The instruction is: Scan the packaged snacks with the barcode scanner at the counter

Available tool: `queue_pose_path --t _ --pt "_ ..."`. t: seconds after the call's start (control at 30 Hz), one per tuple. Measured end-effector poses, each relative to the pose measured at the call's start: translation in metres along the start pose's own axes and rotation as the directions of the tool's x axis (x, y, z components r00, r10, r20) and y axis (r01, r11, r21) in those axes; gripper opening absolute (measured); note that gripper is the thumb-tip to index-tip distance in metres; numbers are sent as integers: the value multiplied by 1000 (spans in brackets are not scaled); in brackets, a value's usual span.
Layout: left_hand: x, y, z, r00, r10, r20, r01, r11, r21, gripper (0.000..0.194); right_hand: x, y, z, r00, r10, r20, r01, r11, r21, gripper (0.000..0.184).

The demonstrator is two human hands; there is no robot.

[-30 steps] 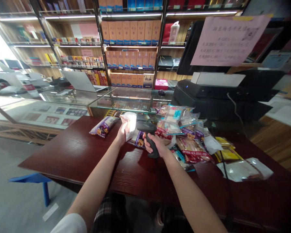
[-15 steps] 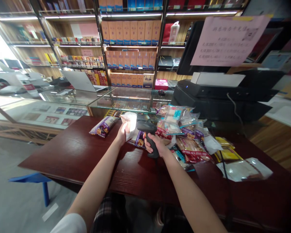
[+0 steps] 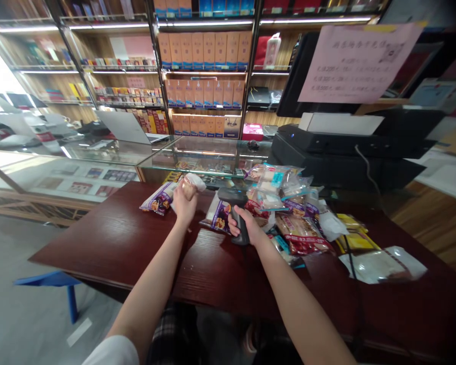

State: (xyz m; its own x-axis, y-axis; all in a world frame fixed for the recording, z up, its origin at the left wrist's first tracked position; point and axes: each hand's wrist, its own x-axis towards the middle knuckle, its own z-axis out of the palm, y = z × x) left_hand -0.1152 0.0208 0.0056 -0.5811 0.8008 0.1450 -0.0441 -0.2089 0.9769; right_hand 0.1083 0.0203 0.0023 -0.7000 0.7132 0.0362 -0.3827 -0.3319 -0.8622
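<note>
My left hand [image 3: 184, 203] is closed around a white snack packet [image 3: 192, 182], lifted over the dark red table [image 3: 117, 243] beside a purple snack pack [image 3: 158, 197]. Gripping the handle of a black barcode scanner [image 3: 233, 200] is my right hand [image 3: 247, 229], with the scanner's head pointing left above another purple snack pack [image 3: 220, 215]. A pile of wrapped snacks [image 3: 289, 208] lies just right of the scanner.
A black cash register and printer [image 3: 345, 147] with a pink notice [image 3: 359, 61] stands at the back right. Glass display counters [image 3: 197, 157] and stocked shelves [image 3: 205, 71] lie beyond the table. A laptop [image 3: 127, 126] sits on the counter. A blue stool [image 3: 49, 281] is at lower left.
My left hand has swung the white packet left and away from the scanner's head, uncovering the purple pack beneath. The right hand and scanner have barely moved.
</note>
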Motion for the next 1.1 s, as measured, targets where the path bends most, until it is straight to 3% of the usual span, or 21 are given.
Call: queue_pose_path --t 0.03,0.07,0.13,0.2,0.27,0.4,0.5,0.63,0.77,0.97,1.1 --pt "-1 1 -4 990 112 -81 -89 966 243 77 0 0 0 1000 -1 1 1 1000 -3 45" --pt "-2 0 -6 968 213 -130 -128 871 475 74 0 0 1 1000 -3 3 3 1000 -6 45" --pt "-4 -2 -9 924 362 -122 -129 598 791 71 -1 -1 1 1000 -2 8 2 1000 -9 46" --pt "-7 -7 -8 925 379 -33 -136 410 902 72 -1 -2 2 1000 1 12 0 1000 -10 45" --pt "-11 -11 -5 934 350 71 -180 290 940 72 -2 -2 2 1000 2 13 -2 1000 -12 44" --pt "-16 -13 0 935 275 225 -276 164 947 55 -1 -3 2 1000 -3 3 3 1000 -2 46" --pt "-17 -12 1 917 244 315 -356 146 923 38 -1 -2 1 1000 0 -5 0 1000 9 47" --pt "-16 -19 -1 901 251 353 -405 197 893 44 0 0 0 1000 7 -13 -7 1000 3 44" --pt "-8 -29 -9 921 282 268 -355 326 876 65 0 0 -2 1000 5 -11 -5 1000 -6 45" --pt "7 -32 -23 949 285 137 -245 389 888 64 0 -2 -4 1000 15 -13 -15 1000 -10 46" --pt "6 -21 -16 924 345 166 -325 476 817 55 -1 -5 -3 1000 23 -9 -23 1000 -2 46"
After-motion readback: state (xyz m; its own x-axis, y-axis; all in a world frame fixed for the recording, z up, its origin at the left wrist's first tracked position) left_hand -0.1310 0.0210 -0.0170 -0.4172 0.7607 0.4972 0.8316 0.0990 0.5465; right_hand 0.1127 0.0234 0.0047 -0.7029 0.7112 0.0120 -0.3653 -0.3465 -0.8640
